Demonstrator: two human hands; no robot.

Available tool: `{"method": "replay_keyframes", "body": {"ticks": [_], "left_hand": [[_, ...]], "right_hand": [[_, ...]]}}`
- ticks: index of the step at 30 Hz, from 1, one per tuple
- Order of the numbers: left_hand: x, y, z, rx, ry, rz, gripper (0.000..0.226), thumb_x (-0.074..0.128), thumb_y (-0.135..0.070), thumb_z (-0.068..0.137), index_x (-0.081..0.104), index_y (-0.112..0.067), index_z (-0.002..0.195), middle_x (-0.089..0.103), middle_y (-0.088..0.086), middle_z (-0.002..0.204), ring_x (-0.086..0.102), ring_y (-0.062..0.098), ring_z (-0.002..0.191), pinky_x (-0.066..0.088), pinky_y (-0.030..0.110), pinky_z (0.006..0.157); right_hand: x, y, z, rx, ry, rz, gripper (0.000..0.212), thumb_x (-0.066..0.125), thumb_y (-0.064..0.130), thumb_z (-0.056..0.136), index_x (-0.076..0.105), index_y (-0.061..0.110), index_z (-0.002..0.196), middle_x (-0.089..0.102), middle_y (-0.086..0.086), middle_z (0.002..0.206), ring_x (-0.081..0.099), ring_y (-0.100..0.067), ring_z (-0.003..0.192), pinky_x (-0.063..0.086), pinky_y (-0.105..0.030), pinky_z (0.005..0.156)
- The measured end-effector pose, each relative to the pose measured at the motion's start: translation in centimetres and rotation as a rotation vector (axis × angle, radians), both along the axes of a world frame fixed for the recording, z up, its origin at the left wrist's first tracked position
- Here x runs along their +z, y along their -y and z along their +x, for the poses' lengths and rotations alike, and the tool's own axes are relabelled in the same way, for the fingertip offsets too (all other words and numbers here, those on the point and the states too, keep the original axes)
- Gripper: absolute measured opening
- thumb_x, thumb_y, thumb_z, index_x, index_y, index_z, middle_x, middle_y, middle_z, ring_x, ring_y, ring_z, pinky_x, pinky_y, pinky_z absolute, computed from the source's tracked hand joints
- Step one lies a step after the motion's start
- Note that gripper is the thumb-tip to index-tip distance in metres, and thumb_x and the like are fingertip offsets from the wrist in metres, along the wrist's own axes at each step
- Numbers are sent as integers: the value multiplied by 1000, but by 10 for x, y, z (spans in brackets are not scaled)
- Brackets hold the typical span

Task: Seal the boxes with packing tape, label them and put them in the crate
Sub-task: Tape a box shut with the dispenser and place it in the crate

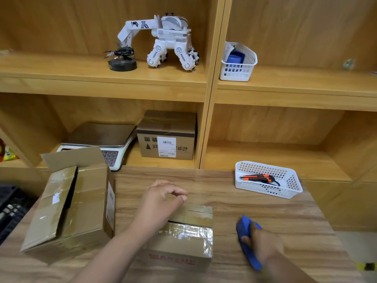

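Observation:
A small cardboard box (183,240) lies on the wooden table (265,211) in front of me, with shiny clear tape across its top and a dark gap between its flaps. My left hand (161,201) hovers over the box's far left corner, fingers loosely curled, holding nothing. My right hand (263,246) grips a blue tape dispenser (247,242) on the table just right of the box. A larger cardboard box (75,203) stands at the left with its top flaps open. The dark crate (10,209) shows at the far left edge.
A white basket (267,178) with an orange utility knife (258,177) sits at the table's back right. On the lower shelf stand a weighing scale (106,139) and a labelled carton (167,137). The upper shelf holds a white toy robot (165,41) and another white basket (238,62).

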State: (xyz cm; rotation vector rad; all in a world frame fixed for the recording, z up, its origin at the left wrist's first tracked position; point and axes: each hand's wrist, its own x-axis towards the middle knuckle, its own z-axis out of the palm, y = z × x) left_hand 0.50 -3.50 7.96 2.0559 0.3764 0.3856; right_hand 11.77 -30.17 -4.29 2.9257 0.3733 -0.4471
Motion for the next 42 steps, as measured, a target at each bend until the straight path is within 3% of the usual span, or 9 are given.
{"method": "replay_keyframes", "body": {"ticks": [3, 5, 8, 10, 13, 20, 30, 39, 42], "left_hand": [[0, 3, -1, 8, -19, -24, 23, 76, -17, 75, 70, -39, 74, 61, -20, 85, 53, -5, 97, 39, 18, 91], [0, 3, -1, 9, -19, -40, 23, 76, -16, 75, 70, -38, 74, 62, -19, 86, 54, -4, 96, 39, 16, 88], [-1, 3, 0, 11, -20, -57, 23, 76, -17, 75, 70, -39, 73, 62, -16, 88, 54, -4, 95, 39, 19, 88], [-2, 4, 1, 9, -27, -42, 24, 76, -18, 75, 69, -41, 71, 61, -16, 90, 54, -4, 95, 39, 20, 88], [-2, 2, 0, 6, -21, -24, 25, 76, -19, 74, 69, -43, 70, 62, -15, 89, 54, -4, 94, 39, 21, 88], [0, -3, -6, 36, -16, -49, 25, 73, -15, 77, 68, -40, 77, 62, -18, 89, 53, -9, 92, 33, 5, 78], [-18, 4, 4, 304, -45, 71, 9, 69, -29, 82, 74, -34, 86, 54, -33, 79, 52, 5, 99, 39, 24, 79], [-43, 11, 13, 250, -119, -36, 12, 67, -25, 83, 74, -34, 82, 66, -23, 72, 61, 4, 77, 45, 23, 66], [-52, 13, 16, 236, -140, 103, 11, 66, -28, 84, 75, -34, 89, 70, -15, 78, 56, 13, 87, 44, 30, 79]], "right_hand": [[15, -16, 4, 0, 126, 70, 56, 16, 61, 95, 48, 25, 124, 67, 2, 111, 62, -19, 105, 45, -28, 79], [28, -30, 8, -37, 189, 420, 78, 3, 73, 84, 57, 26, 115, 68, 2, 106, 63, -21, 101, 44, -28, 76], [60, -61, 4, -188, -169, 1244, 46, 36, 57, 93, 57, 27, 120, 59, 5, 123, 53, -10, 116, 35, -20, 92], [84, -77, -2, -211, -526, 1390, 41, 52, 35, 94, 43, 31, 133, 51, 13, 129, 49, 3, 112, 35, -15, 92], [87, -89, -1, -143, -747, 1427, 49, 67, 11, 84, 49, 26, 127, 62, 8, 121, 63, 0, 95, 48, -11, 72], [85, -100, -14, -293, -608, 1575, 5, 66, -4, 82, 63, 1, 80, 68, -14, 72, 63, -17, 64, 52, -23, 66], [78, -111, -31, -450, -380, 1541, 15, 66, 0, 83, 66, 8, 70, 67, -7, 59, 61, -13, 55, 53, -30, 68], [67, -103, -30, -428, -243, 1398, 13, 62, -2, 84, 66, 5, 73, 63, -2, 56, 56, -6, 50, 46, -16, 58], [55, -102, -28, -390, -126, 1250, 14, 65, 8, 84, 63, 18, 74, 61, 5, 52, 53, -3, 48, 44, -23, 57]]}}
